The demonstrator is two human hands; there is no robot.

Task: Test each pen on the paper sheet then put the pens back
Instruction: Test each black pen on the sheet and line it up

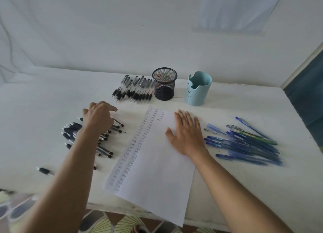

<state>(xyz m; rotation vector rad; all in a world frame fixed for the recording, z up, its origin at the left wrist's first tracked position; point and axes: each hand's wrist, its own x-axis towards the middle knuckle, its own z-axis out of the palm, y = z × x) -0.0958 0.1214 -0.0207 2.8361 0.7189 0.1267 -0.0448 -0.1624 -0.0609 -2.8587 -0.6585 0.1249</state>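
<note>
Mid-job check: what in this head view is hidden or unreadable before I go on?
All in the head view:
Left hand: its back hides the fingertips, so whether it grips a pen from the black pen pile is unclear.
White paper sheet: its written marks are too small to read.
Light blue plastic cup: its wall hides most of the inside.
Dark object at the left frame edge: blurred and cut off.

The left hand (98, 116) hides some black pens (105, 150), and the writing (138, 143) is illegible.
</note>
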